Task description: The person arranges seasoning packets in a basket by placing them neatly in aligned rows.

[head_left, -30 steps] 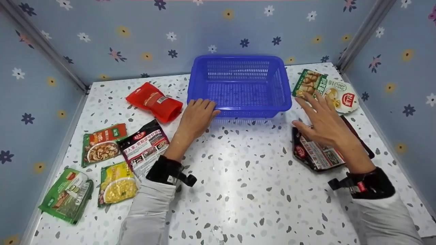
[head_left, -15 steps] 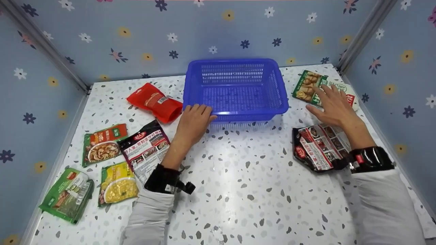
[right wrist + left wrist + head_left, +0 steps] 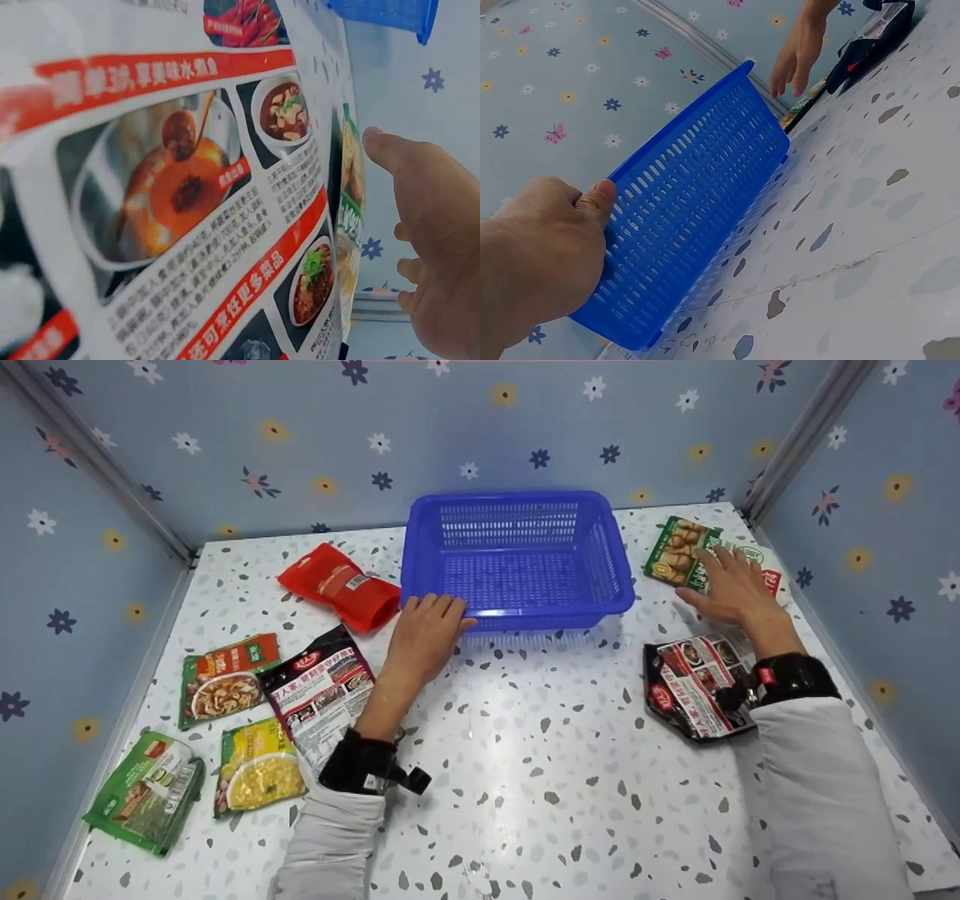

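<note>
My left hand (image 3: 427, 634) grips the front-left rim of a blue plastic basket (image 3: 551, 610); its thumb (image 3: 598, 201) lies on the outer wall in the left wrist view. The basket holds nothing that shows. My right hand (image 3: 735, 589) is over a green-and-white food packet (image 3: 677, 551) at the back right, covering part of it. Its fingers are spread and loosely extended; whether they touch the packet cannot be told. Below the right wrist lies a black food packet (image 3: 694, 679) with red-and-white print, which fills much of the right wrist view.
On the left lie a red pouch (image 3: 341, 585), a black-and-white packet (image 3: 322, 690), an orange-green packet (image 3: 229, 679), a yellow packet (image 3: 259, 765) and a green packet (image 3: 150, 791). Flowered blue walls (image 3: 480, 427) bound the speckled table (image 3: 525, 780) at back and sides.
The basket has slid slightly toward me and left, with my left hand on its rim. My right hand has moved from above the black packet to over the green-and-white packet.
</note>
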Available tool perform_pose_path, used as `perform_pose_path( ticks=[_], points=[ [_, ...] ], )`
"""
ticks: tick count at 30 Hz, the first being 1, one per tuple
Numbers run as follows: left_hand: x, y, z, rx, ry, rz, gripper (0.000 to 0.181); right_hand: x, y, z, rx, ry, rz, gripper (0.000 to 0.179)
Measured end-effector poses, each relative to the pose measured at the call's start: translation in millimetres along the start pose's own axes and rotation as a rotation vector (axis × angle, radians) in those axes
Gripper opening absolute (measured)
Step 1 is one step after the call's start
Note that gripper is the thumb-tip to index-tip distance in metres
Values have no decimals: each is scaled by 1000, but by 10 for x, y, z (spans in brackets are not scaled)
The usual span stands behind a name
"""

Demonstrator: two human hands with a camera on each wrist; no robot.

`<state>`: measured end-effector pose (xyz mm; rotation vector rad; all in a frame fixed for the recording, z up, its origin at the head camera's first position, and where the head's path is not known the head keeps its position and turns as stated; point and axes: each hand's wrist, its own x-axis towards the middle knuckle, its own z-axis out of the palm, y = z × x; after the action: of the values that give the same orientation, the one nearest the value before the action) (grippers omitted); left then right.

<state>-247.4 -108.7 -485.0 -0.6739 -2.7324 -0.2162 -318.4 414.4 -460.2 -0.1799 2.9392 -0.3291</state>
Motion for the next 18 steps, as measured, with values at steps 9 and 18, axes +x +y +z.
perform_pose_path(
  ticks=[9, 18],
  points=[
    [-15, 10, -9, 2, -7, -3, 43, 42, 196, 102, 1, -25, 76, 102],
    [1, 15, -19, -19, -40, -17, 44, 90, 242, 156, -97, -29, 71, 92]
  ],
)
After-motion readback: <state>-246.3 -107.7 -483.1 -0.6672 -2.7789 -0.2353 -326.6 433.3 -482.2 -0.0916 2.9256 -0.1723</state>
